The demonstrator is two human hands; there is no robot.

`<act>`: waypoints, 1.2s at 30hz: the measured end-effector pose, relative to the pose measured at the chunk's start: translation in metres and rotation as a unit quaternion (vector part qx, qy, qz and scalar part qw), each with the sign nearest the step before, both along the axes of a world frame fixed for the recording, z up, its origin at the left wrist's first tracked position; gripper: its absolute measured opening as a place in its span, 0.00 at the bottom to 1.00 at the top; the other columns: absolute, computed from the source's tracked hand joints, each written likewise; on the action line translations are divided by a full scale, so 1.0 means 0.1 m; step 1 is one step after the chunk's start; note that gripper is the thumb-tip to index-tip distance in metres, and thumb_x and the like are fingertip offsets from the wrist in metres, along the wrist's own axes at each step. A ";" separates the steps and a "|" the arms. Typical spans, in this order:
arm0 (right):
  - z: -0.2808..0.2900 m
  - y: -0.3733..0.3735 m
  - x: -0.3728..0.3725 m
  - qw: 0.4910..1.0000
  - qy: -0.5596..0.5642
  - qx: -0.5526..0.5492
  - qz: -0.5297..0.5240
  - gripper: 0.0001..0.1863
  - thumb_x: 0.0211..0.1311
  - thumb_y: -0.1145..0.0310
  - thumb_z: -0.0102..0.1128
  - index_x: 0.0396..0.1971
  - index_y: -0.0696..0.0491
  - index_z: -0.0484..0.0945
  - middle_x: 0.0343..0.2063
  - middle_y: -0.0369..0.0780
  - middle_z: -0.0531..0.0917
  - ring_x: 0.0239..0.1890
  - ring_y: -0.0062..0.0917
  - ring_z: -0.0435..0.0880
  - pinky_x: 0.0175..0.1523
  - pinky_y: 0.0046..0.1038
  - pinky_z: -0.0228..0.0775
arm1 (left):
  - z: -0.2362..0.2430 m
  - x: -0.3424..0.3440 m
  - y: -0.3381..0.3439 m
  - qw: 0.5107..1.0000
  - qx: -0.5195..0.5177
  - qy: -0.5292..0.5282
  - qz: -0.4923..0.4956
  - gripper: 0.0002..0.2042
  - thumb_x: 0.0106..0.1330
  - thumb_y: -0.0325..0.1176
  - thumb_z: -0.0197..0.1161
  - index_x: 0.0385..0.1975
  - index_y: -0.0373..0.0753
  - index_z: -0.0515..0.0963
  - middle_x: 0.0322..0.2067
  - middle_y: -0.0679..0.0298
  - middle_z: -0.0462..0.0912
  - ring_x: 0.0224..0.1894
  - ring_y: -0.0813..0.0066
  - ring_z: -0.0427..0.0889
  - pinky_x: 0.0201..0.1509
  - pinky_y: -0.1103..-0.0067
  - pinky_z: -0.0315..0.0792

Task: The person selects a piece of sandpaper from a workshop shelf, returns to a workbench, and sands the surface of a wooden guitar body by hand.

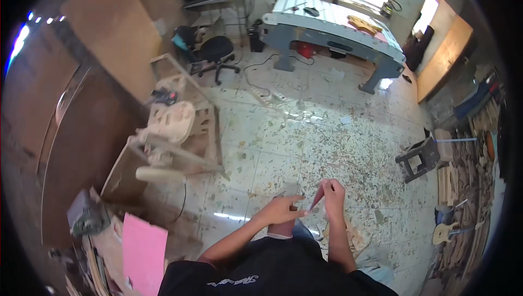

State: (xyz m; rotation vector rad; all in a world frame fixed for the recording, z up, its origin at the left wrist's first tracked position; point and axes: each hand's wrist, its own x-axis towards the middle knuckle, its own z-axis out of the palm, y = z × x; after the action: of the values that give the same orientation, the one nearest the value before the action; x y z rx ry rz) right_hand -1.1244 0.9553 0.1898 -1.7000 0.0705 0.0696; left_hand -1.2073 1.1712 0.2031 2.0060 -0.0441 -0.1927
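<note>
My right hand (pixel 334 195) pinches a thin, flat reddish-brown sheet (pixel 317 196) between thumb and fingers, in front of my body. The sheet slants down towards my left hand; its exact kind is too small to make out. Just left of it is my left hand (pixel 280 210), fingers and thumb spread apart with nothing seen between them. A small gap shows between its fingertips and the sheet. Below the left hand, a brown shape (pixel 283 229) is partly hidden by the hand and my black shirt.
Wood chips litter the tiled floor (pixel 305 154). On the left stand a wooden frame (pixel 180 146) and a pink board (pixel 144 255). A large machine table (pixel 338 15) and an office chair (pixel 216 50) are at the back. A dark stool (pixel 418 160) and a guitar-shaped piece (pixel 445 233) are right.
</note>
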 end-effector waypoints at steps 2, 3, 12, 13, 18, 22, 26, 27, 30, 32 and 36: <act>0.07 0.15 0.63 1.000 -0.012 0.020 -0.010 0.16 0.76 0.64 0.62 0.27 0.58 0.79 0.22 0.33 0.80 0.27 0.16 0.73 0.36 0.25 0.68 | 0.01 0.67 -0.07 0.994 -0.015 -0.024 -0.109 0.17 0.74 0.46 0.64 0.48 0.38 0.84 0.28 0.57 0.85 0.33 0.75 0.82 0.42 0.73 0.78; 0.11 0.19 0.96 0.999 -0.027 0.010 -0.023 0.17 0.75 0.64 0.63 0.27 0.58 0.79 0.23 0.34 0.80 0.27 0.16 0.73 0.36 0.25 0.68 | 0.04 0.97 -0.09 0.986 -0.073 0.015 -0.150 0.18 0.76 0.48 0.61 0.47 0.38 0.85 0.28 0.56 0.86 0.32 0.72 0.83 0.41 0.72 0.77; 0.45 -0.09 3.26 0.986 -0.110 -0.086 -0.095 0.16 0.74 0.63 0.64 0.29 0.59 0.80 0.23 0.37 0.80 0.27 0.19 0.75 0.36 0.27 0.69 | 0.39 3.18 -0.11 0.913 -0.366 0.180 -0.012 0.19 0.81 0.44 0.56 0.26 0.42 0.77 0.19 0.75 0.70 0.24 0.85 0.66 0.29 0.79 0.61; 0.45 -0.11 3.46 0.982 -0.123 -0.104 -0.097 0.17 0.75 0.61 0.63 0.29 0.59 0.80 0.22 0.35 0.80 0.27 0.17 0.74 0.36 0.27 0.69 | 0.38 3.45 -0.06 0.934 -0.312 0.168 -0.044 0.18 0.81 0.44 0.56 0.26 0.42 0.76 0.20 0.75 0.70 0.24 0.85 0.65 0.28 0.79 0.61; 0.38 -0.08 4.65 0.977 -0.096 -0.090 -0.167 0.18 0.74 0.58 0.63 0.35 0.60 0.83 0.26 0.44 0.83 0.30 0.27 0.79 0.40 0.31 0.72 | 0.09 4.83 0.40 0.970 -0.231 0.047 -0.060 0.17 0.80 0.39 0.55 0.25 0.40 0.74 0.21 0.74 0.70 0.24 0.83 0.66 0.29 0.81 0.62; 0.32 -0.68 5.95 0.923 -0.037 0.014 -0.382 0.20 0.77 0.56 0.60 0.37 0.61 0.84 0.31 0.40 0.84 0.35 0.23 0.79 0.43 0.30 0.73 | 0.03 5.90 1.33 0.891 -0.404 0.031 0.207 0.20 0.78 0.46 0.57 0.22 0.43 0.69 0.20 0.72 0.68 0.24 0.78 0.67 0.32 0.77 0.62; 0.29 -1.68 6.70 0.899 -0.034 0.028 -0.436 0.19 0.78 0.56 0.59 0.37 0.59 0.83 0.31 0.39 0.84 0.35 0.19 0.77 0.42 0.28 0.73 | 0.00 7.05 1.96 0.799 -0.428 0.027 0.421 0.17 0.79 0.43 0.59 0.25 0.48 0.67 0.18 0.75 0.65 0.22 0.83 0.66 0.30 0.80 0.64; 0.28 -1.88 6.78 0.901 -0.025 0.016 -0.432 0.18 0.78 0.57 0.60 0.38 0.59 0.82 0.31 0.38 0.83 0.34 0.19 0.78 0.42 0.28 0.73 | 0.05 7.33 2.12 0.825 -0.452 0.019 0.339 0.17 0.79 0.43 0.59 0.26 0.49 0.67 0.17 0.75 0.64 0.21 0.84 0.65 0.30 0.80 0.64; 0.25 -2.20 6.88 0.903 0.018 0.036 -0.428 0.16 0.78 0.57 0.60 0.40 0.57 0.80 0.31 0.37 0.82 0.33 0.21 0.79 0.42 0.29 0.74 | -0.04 8.09 2.04 0.818 -0.462 -0.013 0.341 0.19 0.80 0.46 0.57 0.25 0.48 0.64 0.16 0.74 0.64 0.21 0.82 0.65 0.31 0.79 0.65; 0.20 -2.24 6.94 0.898 0.046 0.076 -0.432 0.15 0.78 0.56 0.60 0.41 0.55 0.79 0.31 0.36 0.82 0.33 0.22 0.80 0.42 0.30 0.75 | -0.06 8.71 1.86 0.814 -0.453 -0.021 0.364 0.20 0.80 0.47 0.55 0.24 0.48 0.63 0.16 0.72 0.63 0.20 0.81 0.64 0.32 0.78 0.64; -0.06 -2.28 7.18 0.817 0.110 0.158 -0.543 0.17 0.76 0.51 0.62 0.43 0.52 0.79 0.34 0.34 0.81 0.37 0.24 0.81 0.46 0.33 0.76 | -0.07 9.86 1.36 0.803 -0.544 0.045 0.238 0.18 0.77 0.49 0.43 0.27 0.46 0.65 0.19 0.68 0.68 0.22 0.74 0.67 0.35 0.74 0.64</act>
State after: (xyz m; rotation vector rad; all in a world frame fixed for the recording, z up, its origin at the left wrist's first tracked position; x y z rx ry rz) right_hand -0.4061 0.7275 0.1835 -1.1034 1.1285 -0.5528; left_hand -0.2208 1.3074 0.1958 0.7977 0.3419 0.0709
